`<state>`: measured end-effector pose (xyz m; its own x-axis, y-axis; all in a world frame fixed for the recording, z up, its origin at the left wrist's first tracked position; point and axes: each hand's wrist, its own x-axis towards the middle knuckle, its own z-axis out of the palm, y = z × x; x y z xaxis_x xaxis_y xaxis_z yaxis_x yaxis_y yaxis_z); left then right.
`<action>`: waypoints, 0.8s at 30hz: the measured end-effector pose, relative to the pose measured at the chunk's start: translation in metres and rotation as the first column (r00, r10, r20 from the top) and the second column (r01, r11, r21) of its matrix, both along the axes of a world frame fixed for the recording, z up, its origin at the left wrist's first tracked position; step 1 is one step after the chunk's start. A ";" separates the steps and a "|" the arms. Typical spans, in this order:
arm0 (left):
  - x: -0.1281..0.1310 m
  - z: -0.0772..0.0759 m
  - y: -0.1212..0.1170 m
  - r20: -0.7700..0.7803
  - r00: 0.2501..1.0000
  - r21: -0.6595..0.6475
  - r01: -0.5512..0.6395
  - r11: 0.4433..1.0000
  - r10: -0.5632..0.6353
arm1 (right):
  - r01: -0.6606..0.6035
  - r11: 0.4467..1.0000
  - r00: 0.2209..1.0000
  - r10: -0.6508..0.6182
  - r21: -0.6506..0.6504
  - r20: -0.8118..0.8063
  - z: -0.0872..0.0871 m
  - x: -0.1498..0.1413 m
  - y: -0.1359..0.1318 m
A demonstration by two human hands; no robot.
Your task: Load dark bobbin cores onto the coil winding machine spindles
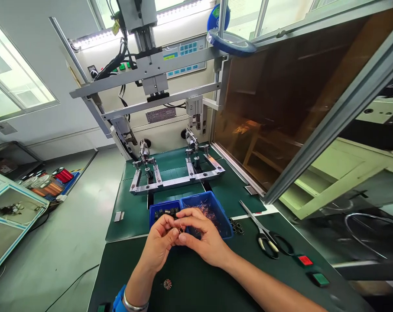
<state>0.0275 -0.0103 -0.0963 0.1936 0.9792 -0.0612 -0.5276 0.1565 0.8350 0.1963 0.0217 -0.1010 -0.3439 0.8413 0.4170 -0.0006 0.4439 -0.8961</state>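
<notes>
My left hand [159, 242] and my right hand [205, 238] meet over the green bench, fingertips pinched together on a small coil part with copper wire [180, 228]. Both hands hover just in front of two blue trays. The left blue tray [157, 210] holds several small dark parts. The right blue tray [222, 216] holds loose copper wire scraps. A small round toothed part [167, 284] lies on the mat near my left wrist.
Scissors [264, 234] lie to the right, beside a red button [305, 260] and a green button [320, 279]. A winding machine with two metal fixtures [177, 171] stands behind the trays. Its tinted door [280, 108] is swung open at right. Wire spools [58, 177] sit far left.
</notes>
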 end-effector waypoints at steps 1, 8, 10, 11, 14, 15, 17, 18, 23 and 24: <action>0.002 -0.001 0.000 0.000 1.000 -0.005 0.009 1.000 -0.009 | 0.010 0.999 0.999 -0.012 -0.037 -0.053 0.000 -0.001 -0.001; 0.007 -0.002 0.000 0.003 0.999 -0.043 0.037 0.998 -0.037 | 0.091 0.981 0.948 -0.138 -0.170 -0.287 0.003 0.003 0.004; 0.006 -0.003 0.000 0.016 0.999 -0.044 0.047 0.998 -0.047 | 0.071 0.985 0.946 -0.117 -0.159 -0.301 0.004 0.006 0.006; 0.005 -0.004 0.000 0.025 0.998 -0.041 0.051 0.998 -0.050 | 0.055 0.987 0.949 -0.098 -0.150 -0.298 0.004 0.007 0.006; 0.003 -0.006 0.000 0.061 0.996 -0.025 0.070 0.997 -0.068 | -0.035 0.993 0.976 0.008 -0.117 -0.219 0.003 0.008 0.006; 0.003 -0.006 0.000 0.069 0.995 -0.019 0.078 0.997 -0.076 | -0.070 0.991 0.983 0.049 -0.111 -0.178 0.002 0.008 0.006; 0.003 -0.007 -0.001 0.070 0.993 -0.015 0.095 0.995 -0.094 | -0.121 0.987 0.988 0.110 -0.103 -0.110 0.002 0.007 0.006; 0.003 -0.007 -0.001 0.066 0.993 -0.018 0.101 0.995 -0.100 | -0.133 0.986 0.988 0.123 -0.101 -0.097 0.002 0.007 0.006; 0.004 -0.007 -0.002 0.060 0.992 -0.036 0.114 0.993 -0.112 | -0.109 0.987 0.989 0.096 -0.116 -0.113 0.003 0.005 0.005; 0.004 -0.007 -0.003 0.062 0.992 -0.035 0.114 0.993 -0.112 | -0.096 0.988 0.991 0.083 -0.119 -0.109 0.003 0.005 0.005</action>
